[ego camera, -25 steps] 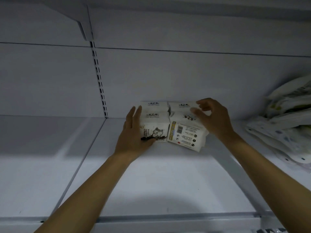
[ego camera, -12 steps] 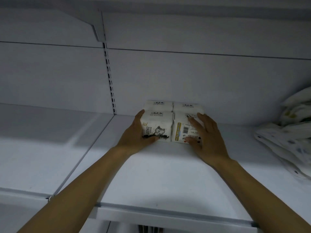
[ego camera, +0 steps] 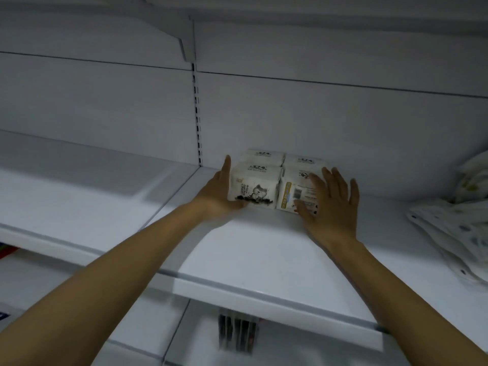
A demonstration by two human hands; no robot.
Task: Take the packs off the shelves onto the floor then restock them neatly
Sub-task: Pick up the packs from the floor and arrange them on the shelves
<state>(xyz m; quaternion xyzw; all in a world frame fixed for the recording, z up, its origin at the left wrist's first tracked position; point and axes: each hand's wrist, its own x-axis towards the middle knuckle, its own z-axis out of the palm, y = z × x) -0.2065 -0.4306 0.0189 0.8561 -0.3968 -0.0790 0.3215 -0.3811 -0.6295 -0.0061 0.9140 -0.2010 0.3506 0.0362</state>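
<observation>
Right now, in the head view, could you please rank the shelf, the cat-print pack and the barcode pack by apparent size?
1. shelf, by far the largest.
2. cat-print pack and barcode pack look alike; the right hand covers part of the latter, so they are left unranked.

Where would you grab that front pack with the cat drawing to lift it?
Likely take the cat pack from the front, by its top and left side, where the left hand lies; the barcode pack flanks its right and a rear pack stands behind.
</observation>
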